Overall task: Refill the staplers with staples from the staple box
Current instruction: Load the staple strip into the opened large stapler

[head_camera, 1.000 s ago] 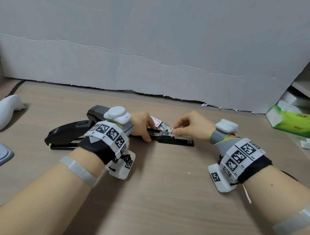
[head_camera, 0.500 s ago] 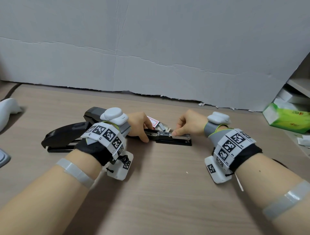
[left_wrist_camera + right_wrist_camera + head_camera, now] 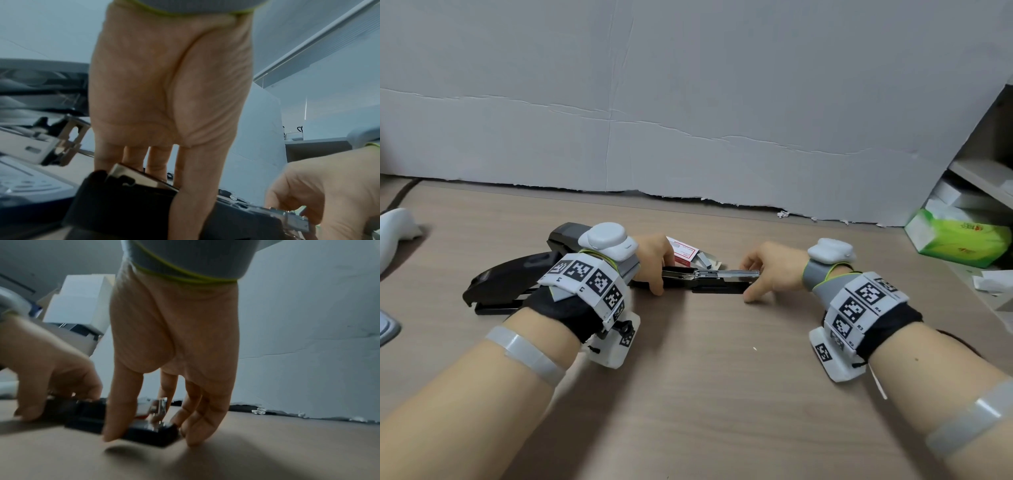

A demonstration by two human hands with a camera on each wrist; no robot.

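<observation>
While flat on the desk [image 3: 688,394], 1 open stapler [image 3: 715,279] under 2 hands' grip, left [image 3: 654,260] and right [image 3: 774,270].

Both forearms reach forward, left hand [image 3: 654,260] and right hand [image 3: 774,270] fingers pointing down.

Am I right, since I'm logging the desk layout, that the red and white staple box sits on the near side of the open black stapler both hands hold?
Not quite: the red and white staple box sits on the far side of the open black stapler, behind the left hand, as the head view shows. The right hand holds the stapler's other end.
</observation>
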